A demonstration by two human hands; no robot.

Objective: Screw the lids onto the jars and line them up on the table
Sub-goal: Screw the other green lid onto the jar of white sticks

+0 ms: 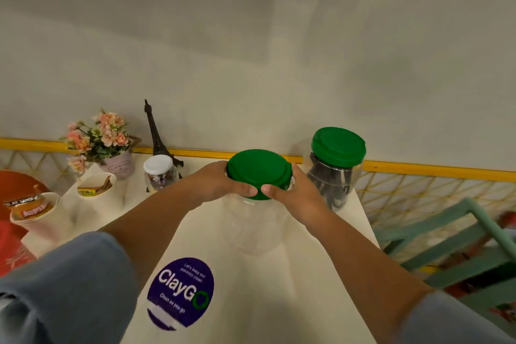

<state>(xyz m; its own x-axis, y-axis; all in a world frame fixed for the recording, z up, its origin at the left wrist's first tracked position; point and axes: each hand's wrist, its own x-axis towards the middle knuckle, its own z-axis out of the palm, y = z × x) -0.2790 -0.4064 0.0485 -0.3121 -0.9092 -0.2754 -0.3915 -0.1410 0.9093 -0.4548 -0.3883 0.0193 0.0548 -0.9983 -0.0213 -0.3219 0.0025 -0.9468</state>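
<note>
A tall clear empty jar [255, 227] stands mid-table with a green lid [257, 169] on its mouth. My left hand [216, 183] grips the lid's left rim and my right hand [293, 193] grips its right rim, thumbs nearly meeting at the front. Behind to the right stands a second clear jar [332, 184] with dark contents and a green lid [338, 146] on it. At the back left is a small jar [160, 179] with a white lid [157, 166].
The cream table [321, 288] bears a purple round sticker [181, 292]. At the left stand two paper cups with sachets [36, 211], [96, 187], a flower pot [118, 167] and a small tower model [157, 131]. A yellow rail [418, 169] and green chair [460, 246] lie right.
</note>
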